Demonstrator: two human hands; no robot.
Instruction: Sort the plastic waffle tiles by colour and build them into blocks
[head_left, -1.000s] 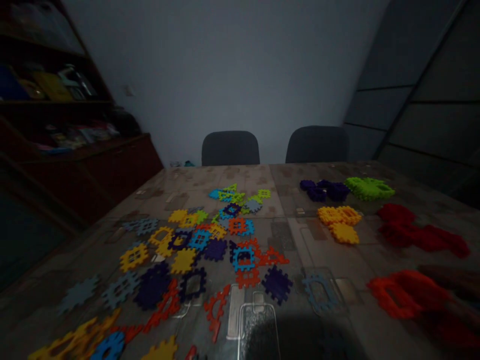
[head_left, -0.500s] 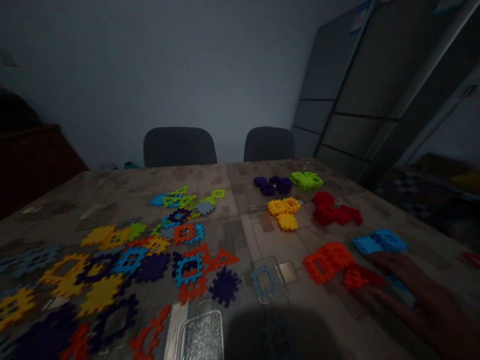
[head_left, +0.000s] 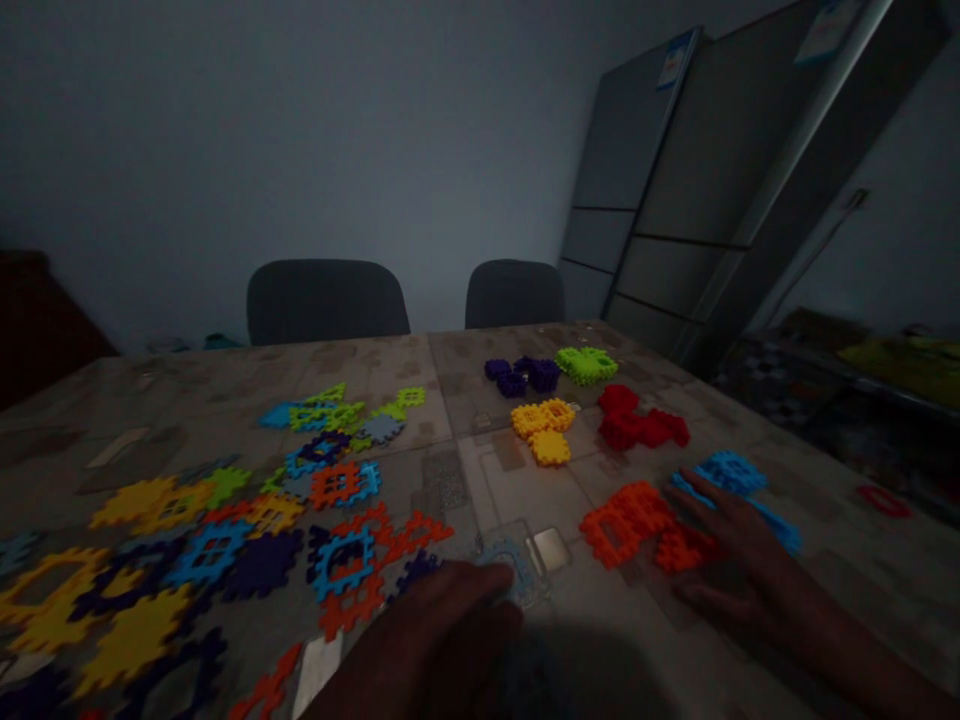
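Note:
Toothed plastic puzzle pieces lie on a patterned table in dim light. My right hand lies flat with its fingers stretched out, its tips on an orange pile and beside a blue pile. My left hand is low in the middle, dark and hard to read. Its fingertips reach a pale grey-blue frame piece. Sorted piles stand further back: red, yellow, green and purple.
Many mixed loose pieces cover the left half of the table. Two dark chairs stand at the far edge. Tall grey cabinets rise at the right. A single red piece lies near the right edge.
My view has swung to the right. My right hand has slid forward onto the orange and blue piles. My left hand has come into view at the bottom, reaching the grey-blue piece.

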